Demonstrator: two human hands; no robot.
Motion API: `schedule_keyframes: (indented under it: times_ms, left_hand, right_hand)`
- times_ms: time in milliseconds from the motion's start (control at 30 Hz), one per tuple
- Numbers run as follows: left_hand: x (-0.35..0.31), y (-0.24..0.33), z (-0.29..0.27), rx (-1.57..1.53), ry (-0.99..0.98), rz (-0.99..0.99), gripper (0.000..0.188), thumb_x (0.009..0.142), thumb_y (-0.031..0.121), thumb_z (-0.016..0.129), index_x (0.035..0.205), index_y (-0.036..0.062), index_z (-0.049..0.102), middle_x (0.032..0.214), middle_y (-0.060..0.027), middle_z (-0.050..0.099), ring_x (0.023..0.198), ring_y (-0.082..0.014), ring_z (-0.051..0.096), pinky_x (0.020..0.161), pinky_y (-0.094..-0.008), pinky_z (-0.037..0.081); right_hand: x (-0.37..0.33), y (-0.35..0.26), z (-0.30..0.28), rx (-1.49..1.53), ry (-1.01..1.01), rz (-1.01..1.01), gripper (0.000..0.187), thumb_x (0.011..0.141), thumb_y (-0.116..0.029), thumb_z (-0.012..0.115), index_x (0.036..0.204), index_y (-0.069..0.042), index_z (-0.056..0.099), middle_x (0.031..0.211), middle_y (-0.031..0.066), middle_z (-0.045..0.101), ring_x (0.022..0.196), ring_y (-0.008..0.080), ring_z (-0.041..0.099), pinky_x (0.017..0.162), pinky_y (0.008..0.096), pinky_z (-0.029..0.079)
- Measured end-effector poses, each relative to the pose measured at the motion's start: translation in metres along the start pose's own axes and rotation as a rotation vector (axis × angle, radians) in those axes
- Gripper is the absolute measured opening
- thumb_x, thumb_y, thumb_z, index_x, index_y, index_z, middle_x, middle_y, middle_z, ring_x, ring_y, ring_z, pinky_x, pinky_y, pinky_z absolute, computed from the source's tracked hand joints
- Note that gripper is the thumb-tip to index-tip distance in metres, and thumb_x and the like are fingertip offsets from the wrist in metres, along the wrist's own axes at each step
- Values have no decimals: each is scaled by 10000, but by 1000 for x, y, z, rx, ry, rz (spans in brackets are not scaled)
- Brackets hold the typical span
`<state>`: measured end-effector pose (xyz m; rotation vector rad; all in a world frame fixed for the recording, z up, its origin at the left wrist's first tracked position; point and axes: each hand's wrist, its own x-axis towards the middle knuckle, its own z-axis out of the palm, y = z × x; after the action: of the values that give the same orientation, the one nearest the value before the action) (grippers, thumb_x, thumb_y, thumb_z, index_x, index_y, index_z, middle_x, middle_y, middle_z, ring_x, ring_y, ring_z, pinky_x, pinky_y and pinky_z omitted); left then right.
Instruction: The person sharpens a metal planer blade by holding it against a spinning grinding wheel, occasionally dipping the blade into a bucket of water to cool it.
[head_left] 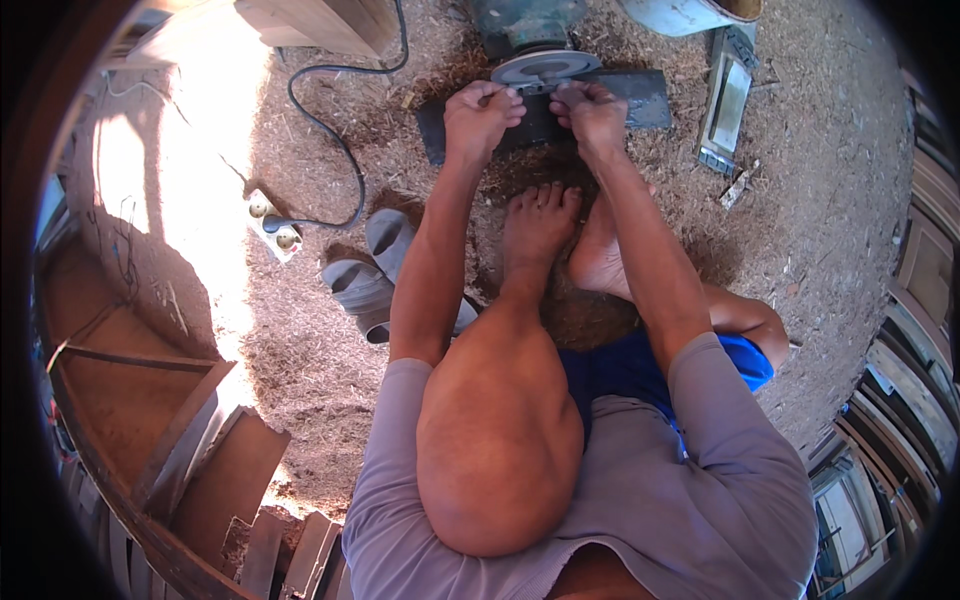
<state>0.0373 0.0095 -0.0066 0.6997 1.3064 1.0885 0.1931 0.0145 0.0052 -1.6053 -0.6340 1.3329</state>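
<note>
A grey grinding wheel (pixel 545 67) on a green machine (pixel 525 22) stands at the far middle. My left hand (pixel 483 120) is closed at the near left side of the wheel, its thumb and fingers pinched together. On the other side my right hand (pixel 594 117) is closed in a similar pinch. Between the fingertips, right against the wheel's near edge, lies a thin small piece that both hands seem to hold; its kind is too small to tell. Under the hands a dark flat board (pixel 645 98) lies on the ground.
A black cable (pixel 292 90) runs to a white socket strip (pixel 270 228) at the left. Grey slippers (pixel 362 285) lie beside my left arm. A metal tool with a pale plate (pixel 728 105) and a white bucket (pixel 690 14) are at far right. Wooden pieces (pixel 130 385) stand at left.
</note>
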Motion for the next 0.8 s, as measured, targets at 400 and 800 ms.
schedule_keyframes:
  times_ms: [400, 800]
  left_hand:
    - [-4, 1, -6, -68, 16, 0, 154, 894, 35, 593, 973, -97, 585, 892, -176, 665, 762, -215, 688, 649, -278, 586]
    - [-2, -2, 2, 5, -4, 14, 167, 900, 75, 613, 970, -75, 591, 909, -164, 671, 768, -196, 680, 666, -273, 572]
  right_hand:
    - [-4, 1, 7, -28, -17, -25, 86, 843, -50, 647, 856, 34, 662, 744, 81, 685, 572, 97, 621, 465, 202, 445]
    - [0, 4, 1, 38, 11, 4, 78, 866, -45, 630, 876, 30, 651, 768, 82, 685, 601, 113, 645, 488, 210, 476]
